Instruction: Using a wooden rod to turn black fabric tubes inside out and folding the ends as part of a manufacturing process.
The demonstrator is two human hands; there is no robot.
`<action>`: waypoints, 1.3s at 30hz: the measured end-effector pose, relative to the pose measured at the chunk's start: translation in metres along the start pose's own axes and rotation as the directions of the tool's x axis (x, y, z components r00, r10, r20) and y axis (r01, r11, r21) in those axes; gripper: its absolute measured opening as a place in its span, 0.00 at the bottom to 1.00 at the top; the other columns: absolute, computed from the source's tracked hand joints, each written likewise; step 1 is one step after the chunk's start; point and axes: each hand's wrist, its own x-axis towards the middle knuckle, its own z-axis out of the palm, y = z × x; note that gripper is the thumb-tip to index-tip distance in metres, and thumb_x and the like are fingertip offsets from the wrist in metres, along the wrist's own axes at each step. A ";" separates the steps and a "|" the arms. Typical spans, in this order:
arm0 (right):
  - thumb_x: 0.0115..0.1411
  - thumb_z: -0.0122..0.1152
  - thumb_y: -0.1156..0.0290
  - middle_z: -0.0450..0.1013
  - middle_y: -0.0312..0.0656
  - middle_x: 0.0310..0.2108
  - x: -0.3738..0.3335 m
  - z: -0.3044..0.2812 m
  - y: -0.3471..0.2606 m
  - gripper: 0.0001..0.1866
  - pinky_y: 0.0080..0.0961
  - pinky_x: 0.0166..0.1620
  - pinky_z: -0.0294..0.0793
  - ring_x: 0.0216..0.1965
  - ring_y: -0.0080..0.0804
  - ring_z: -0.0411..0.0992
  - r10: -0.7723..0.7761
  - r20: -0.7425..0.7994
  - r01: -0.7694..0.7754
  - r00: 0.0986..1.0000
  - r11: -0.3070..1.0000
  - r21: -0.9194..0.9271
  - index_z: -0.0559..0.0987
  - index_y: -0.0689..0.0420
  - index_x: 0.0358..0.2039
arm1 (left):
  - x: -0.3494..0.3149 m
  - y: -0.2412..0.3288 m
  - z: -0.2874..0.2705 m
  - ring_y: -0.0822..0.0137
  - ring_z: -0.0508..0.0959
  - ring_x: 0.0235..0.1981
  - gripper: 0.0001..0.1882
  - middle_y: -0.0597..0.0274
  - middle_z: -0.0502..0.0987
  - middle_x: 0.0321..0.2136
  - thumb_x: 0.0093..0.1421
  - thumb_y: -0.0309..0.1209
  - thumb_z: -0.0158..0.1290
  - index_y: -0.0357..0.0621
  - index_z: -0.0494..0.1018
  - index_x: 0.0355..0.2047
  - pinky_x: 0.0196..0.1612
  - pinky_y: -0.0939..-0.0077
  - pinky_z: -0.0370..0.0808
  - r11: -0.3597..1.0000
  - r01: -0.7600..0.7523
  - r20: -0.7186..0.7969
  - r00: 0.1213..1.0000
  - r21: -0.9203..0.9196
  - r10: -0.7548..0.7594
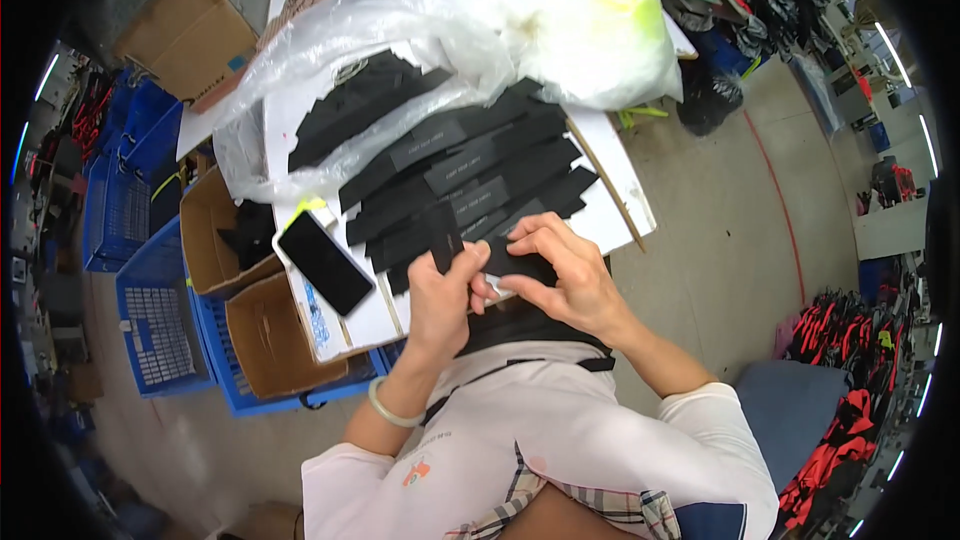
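Observation:
At the near edge of a white table (626, 190), both hands work over black fabric strips. My left hand (440, 295) is closed, thumb against curled fingers, on a black fabric strip (438, 230) that sticks up past the knuckles. My right hand (572, 285) is just to the right, its fingers and thumb bent around a dark fabric piece (512, 260) between the hands. How far the two pieces are joined is hidden by the fingers. Beyond them, several black strips with small printed patches lie in overlapping rows (480, 175).
A phone (325, 262) with a dark screen lies at the table's left corner. Clear plastic sheeting (300, 70) and a stuffed plastic bag (570, 30) cover the far side. A wooden stick (607, 185) runs along the right edge. Cardboard boxes (275, 340) and blue crates (165, 325) stand left.

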 end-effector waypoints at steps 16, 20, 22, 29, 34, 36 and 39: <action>0.42 0.64 0.83 0.73 0.44 0.27 -0.004 0.023 -0.008 0.07 0.23 0.24 0.71 0.23 0.33 0.72 -0.172 -0.279 0.176 0.945 0.984 -0.011 0.74 0.64 0.23 | 0.018 0.004 -0.021 0.58 0.75 0.35 0.17 0.51 0.72 0.28 0.63 0.41 0.47 0.43 0.66 0.23 0.48 0.63 0.72 0.607 0.264 0.158 0.962 -0.750 -0.223; 0.42 0.63 0.82 0.71 0.42 0.25 0.001 0.028 -0.008 0.07 0.24 0.21 0.69 0.23 0.33 0.71 -0.176 -0.260 0.173 0.949 0.984 -0.036 0.72 0.62 0.20 | 0.020 0.002 -0.018 0.48 0.72 0.48 0.14 0.39 0.73 0.40 0.62 0.36 0.49 0.40 0.66 0.23 0.57 0.54 0.68 0.582 0.209 0.077 0.967 -0.786 -0.244; 0.42 0.63 0.82 0.70 0.41 0.25 0.001 0.031 -0.007 0.07 0.24 0.20 0.68 0.23 0.32 0.70 -0.181 -0.250 0.171 0.951 0.983 -0.064 0.71 0.62 0.19 | 0.018 0.003 -0.015 0.48 0.72 0.49 0.14 0.37 0.73 0.42 0.62 0.35 0.50 0.38 0.65 0.24 0.55 0.54 0.69 0.602 0.203 0.062 0.967 -0.773 -0.247; 0.44 0.64 0.80 0.71 0.41 0.25 0.002 0.039 -0.007 0.06 0.24 0.22 0.70 0.23 0.33 0.71 -0.190 -0.198 0.166 0.962 0.977 -0.133 0.73 0.62 0.21 | 0.019 -0.004 -0.008 0.47 0.70 0.51 0.19 0.36 0.70 0.47 0.65 0.39 0.43 0.29 0.65 0.38 0.56 0.60 0.68 0.726 0.113 -0.020 0.985 -0.678 -0.171; 0.45 0.63 0.81 0.71 0.41 0.24 0.000 0.048 -0.007 0.06 0.23 0.23 0.70 0.23 0.33 0.71 -0.178 -0.227 0.166 0.958 0.984 -0.070 0.73 0.63 0.22 | 0.017 -0.006 0.001 0.49 0.71 0.50 0.25 0.37 0.70 0.46 0.66 0.39 0.41 0.21 0.60 0.47 0.55 0.62 0.69 0.795 0.017 -0.024 0.999 -0.607 -0.040; 0.46 0.63 0.81 0.72 0.42 0.24 0.001 0.054 -0.005 0.05 0.22 0.26 0.70 0.23 0.32 0.71 0.057 -0.189 -0.004 0.980 0.962 0.272 0.74 0.64 0.22 | 0.016 -0.006 0.006 0.49 0.73 0.48 0.19 0.35 0.70 0.45 0.66 0.35 0.42 0.25 0.61 0.44 0.54 0.61 0.71 0.851 -0.108 -0.071 0.994 -0.514 0.083; 0.47 0.63 0.82 0.73 0.42 0.24 0.006 0.059 -0.006 0.05 0.21 0.27 0.70 0.24 0.30 0.72 0.143 -0.220 -0.055 0.965 0.930 0.364 0.75 0.64 0.24 | 0.016 -0.007 0.001 0.50 0.74 0.47 0.12 0.34 0.70 0.45 0.66 0.31 0.41 0.31 0.62 0.37 0.53 0.58 0.71 0.889 -0.133 -0.035 0.991 -0.439 0.131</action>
